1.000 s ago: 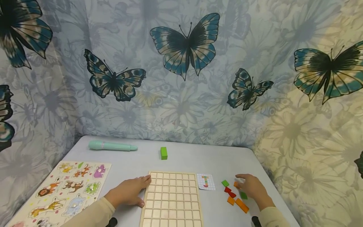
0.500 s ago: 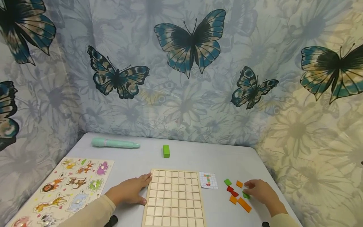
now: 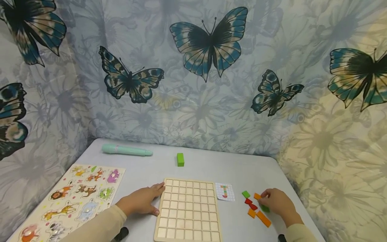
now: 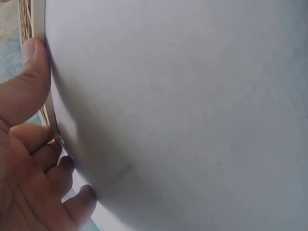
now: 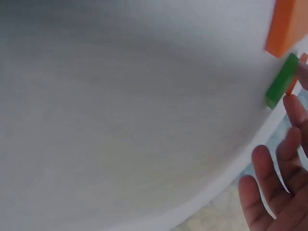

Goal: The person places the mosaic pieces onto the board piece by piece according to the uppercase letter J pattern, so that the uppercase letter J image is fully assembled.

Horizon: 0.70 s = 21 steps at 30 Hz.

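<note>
Meanwhile, across the white table (image 3: pixel 211 161), little has shifted: the animal puzzle board (image 3: pixel 102 184) lies at the left, and the grid board (image 3: pixel 189 205) sits in the middle, with every loose block (image 3: pixel 251 213) off it. The left hand (image 3: pixel 142 201) keeps its place at the grid board's left edge, thumb and fingers spread and touching the frame, seemingly to steady it. What has changed is the right hand (image 3: pixel 276 203): a second ago its forefinger stretched out, whereas now thumb and forefinger are drawn close together among the pieces (the head view has shifted slightly too), which suggests a piece is being picked out. The pattern card (image 3: pixel 225 192) lies just beside the grid board's right edge. The long orange block (image 3: pixel 264 218) lies nearest the person, and a green block (image 3: pixel 265 208) is partly hidden by the right hand. The small orange block (image 3: pixel 257 196) is at its fingertips; whether they pinch it, one cannot tell. Two red blocks (image 3: pixel 248 201) lie to the left of these
</note>
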Available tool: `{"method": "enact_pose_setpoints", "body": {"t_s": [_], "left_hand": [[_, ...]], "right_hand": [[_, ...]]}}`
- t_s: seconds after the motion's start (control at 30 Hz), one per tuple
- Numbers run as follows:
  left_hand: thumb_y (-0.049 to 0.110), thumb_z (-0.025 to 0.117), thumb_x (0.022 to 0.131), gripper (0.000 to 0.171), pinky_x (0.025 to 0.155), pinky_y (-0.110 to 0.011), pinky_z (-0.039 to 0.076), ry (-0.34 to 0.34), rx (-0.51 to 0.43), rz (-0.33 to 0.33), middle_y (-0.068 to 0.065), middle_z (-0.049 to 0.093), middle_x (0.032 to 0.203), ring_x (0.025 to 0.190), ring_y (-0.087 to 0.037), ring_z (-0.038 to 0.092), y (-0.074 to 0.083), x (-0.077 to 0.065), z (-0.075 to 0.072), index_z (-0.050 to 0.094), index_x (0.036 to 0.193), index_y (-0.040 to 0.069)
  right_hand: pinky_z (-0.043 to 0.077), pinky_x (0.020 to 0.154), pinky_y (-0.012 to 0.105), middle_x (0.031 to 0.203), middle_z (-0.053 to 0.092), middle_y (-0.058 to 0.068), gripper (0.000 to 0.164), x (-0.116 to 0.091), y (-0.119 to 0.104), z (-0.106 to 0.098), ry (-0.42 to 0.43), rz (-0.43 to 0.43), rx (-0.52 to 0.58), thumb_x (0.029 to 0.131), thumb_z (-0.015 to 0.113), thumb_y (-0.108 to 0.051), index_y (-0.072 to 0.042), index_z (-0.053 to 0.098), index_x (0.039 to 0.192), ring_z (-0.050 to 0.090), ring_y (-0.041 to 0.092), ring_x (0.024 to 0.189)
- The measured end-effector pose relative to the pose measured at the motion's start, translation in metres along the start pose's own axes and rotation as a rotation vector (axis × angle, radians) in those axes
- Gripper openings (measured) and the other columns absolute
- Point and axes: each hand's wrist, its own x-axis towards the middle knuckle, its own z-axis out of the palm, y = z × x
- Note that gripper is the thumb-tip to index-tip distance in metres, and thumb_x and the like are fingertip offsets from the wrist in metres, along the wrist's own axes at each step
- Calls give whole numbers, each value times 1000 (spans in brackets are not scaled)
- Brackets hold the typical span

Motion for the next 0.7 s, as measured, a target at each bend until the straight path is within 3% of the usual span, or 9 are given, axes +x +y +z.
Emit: {"method": "enact_pose_setpoints", "body": {"t_s": [0.1, 0.2, 0.4, 0.53, 0.7], "left_hand": [[45, 81, 73, 96, 108, -50, 34, 9, -3, -4, -15, 32, 156, 138, -35, 36, 1, 2, -1, 40, 148, 1], [43, 81, 71, 97, 108, -51, 34, 11, -10, -9, -16, 33, 155, 137, -36, 37, 2, 3, -1, 41, 147, -1], [45, 81, 71, 98, 108, -51, 35, 3, -5, -28, -15, 32, 156, 137, -36, 38, 4, 1, 1, 40, 149, 1], [44, 81, 72, 97, 108, -52, 34, 6, -4, -30, -14, 32, 156, 138, -35, 37, 5, 2, 1, 40, 149, 2], [42, 82, 72, 96, 109, -52, 33, 15, -4, -32, -16, 33, 155, 138, -36, 36, 5, 1, -1, 41, 148, 0]], "right_hand": [[44, 58, 35, 82, 57, 2, 36, 1, -11, -1, 27, -22, 11, 79, 78, -44, -11, 70, 93, 51, 20, 70], [42, 55, 33, 79, 56, 2, 31, 2, -35, 6, 57, -74, 31, 79, 79, -40, -13, 70, 90, 50, 19, 65], [39, 52, 31, 70, 53, -4, 16, 6, -118, 38, 87, -283, 11, 76, 79, -30, -19, 69, 83, 47, 14, 59], [38, 50, 29, 65, 51, -8, 18, 5, -173, 56, 52, -433, -30, 77, 79, -33, -20, 68, 83, 44, 11, 55], [38, 47, 28, 60, 52, -9, 17, 9, -223, 70, -16, -526, -43, 79, 77, -36, -22, 68, 84, 43, 10, 50]]}}
